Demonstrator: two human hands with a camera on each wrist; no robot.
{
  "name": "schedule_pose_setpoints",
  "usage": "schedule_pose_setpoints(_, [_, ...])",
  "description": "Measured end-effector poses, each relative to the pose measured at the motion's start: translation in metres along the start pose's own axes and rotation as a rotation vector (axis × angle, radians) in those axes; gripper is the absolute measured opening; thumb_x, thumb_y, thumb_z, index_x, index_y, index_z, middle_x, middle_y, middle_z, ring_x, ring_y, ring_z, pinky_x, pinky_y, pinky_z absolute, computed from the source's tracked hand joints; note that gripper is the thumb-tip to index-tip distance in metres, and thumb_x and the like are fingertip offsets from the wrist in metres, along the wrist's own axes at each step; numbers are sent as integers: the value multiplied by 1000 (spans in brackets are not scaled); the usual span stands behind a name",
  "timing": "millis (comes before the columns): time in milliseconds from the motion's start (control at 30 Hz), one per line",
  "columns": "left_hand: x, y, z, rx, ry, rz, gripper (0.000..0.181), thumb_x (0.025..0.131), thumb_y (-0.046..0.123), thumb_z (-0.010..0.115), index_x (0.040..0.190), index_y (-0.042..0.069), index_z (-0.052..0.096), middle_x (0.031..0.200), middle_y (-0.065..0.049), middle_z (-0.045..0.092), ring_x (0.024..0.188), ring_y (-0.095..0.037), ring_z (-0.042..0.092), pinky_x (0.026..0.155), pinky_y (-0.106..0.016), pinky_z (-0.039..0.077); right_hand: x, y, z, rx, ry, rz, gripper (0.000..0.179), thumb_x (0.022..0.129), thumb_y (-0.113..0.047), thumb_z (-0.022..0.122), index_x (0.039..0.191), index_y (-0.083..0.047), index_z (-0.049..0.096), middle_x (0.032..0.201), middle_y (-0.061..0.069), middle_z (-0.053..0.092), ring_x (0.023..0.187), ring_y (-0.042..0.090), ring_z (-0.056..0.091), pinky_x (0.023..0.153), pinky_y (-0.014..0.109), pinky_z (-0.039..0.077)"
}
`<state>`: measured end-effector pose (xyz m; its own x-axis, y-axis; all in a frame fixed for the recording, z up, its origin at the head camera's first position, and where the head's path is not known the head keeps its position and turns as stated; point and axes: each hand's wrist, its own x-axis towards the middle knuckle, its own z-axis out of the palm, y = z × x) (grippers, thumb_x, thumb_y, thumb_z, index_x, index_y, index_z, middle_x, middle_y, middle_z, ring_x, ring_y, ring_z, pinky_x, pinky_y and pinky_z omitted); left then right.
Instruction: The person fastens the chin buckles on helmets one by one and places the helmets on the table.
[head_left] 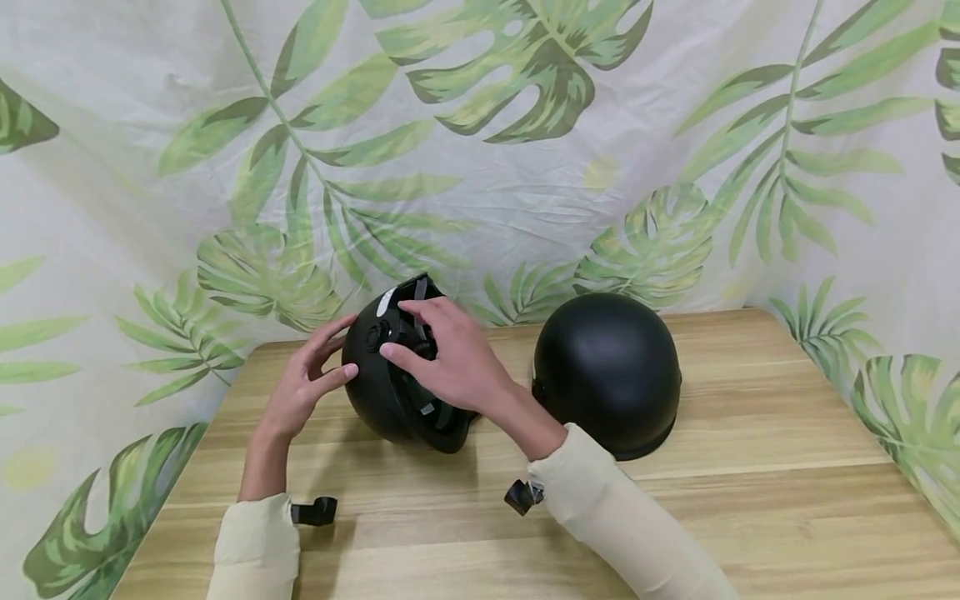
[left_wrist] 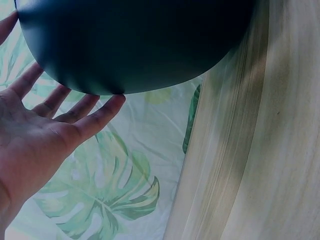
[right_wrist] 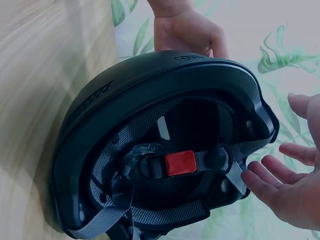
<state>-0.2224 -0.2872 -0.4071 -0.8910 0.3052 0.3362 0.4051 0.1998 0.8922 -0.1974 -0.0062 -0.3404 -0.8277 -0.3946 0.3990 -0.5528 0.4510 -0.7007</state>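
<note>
A black helmet [head_left: 375, 396] is tipped on its side on the table, its hollow turned toward my right hand. My left hand [head_left: 296, 392] rests spread fingers and thumb against its outer shell; the left wrist view shows those fingers [left_wrist: 102, 117] fairly straight. At the helmet's rim is my right hand [head_left: 465, 358], thumb and fingers apart, near the round knob on its side. The right wrist view shows grey straps, a red buckle [right_wrist: 181, 163] and dark padding inside. There the right fingertips lie close to a strap; whether they touch it I cannot tell.
A second black helmet [head_left: 607, 367] stands dome up to the right, near my right forearm. Both are on a wooden table [head_left: 780, 408]. Behind the table hangs a leaf-patterned cloth [head_left: 525, 200]. Small black devices sit at both wrists.
</note>
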Motion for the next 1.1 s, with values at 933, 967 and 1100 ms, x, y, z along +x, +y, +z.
schedule_pose_setpoints(933, [1, 5, 3, 73, 12, -17, 65, 104, 2, 64, 165, 11, 43, 170, -15, 35, 146, -8, 46, 103, -13, 52, 6, -2, 17, 200, 16, 178, 55, 103, -26, 73, 155, -18, 56, 125, 9, 72, 113, 22, 73, 96, 37, 60])
schedule_pose_setpoints(967, [1, 5, 3, 74, 12, -19, 65, 104, 2, 64, 165, 11, 43, 170, -16, 35, 147, -8, 45, 104, -13, 51, 6, 0, 17, 225, 30, 183, 55, 103, -25, 73, 155, -18, 57, 125, 10, 72, 113, 22, 74, 95, 37, 61])
schedule_pose_setpoints(1100, [1, 5, 3, 76, 32, -25, 64, 104, 3, 64, 165, 11, 43, 171, -17, 35, 146, -4, 46, 108, -11, 48, 4, 7, 15, 379, 99, 199, 53, 102, -20, 73, 153, -19, 59, 125, 12, 73, 109, 22, 75, 91, 34, 62])
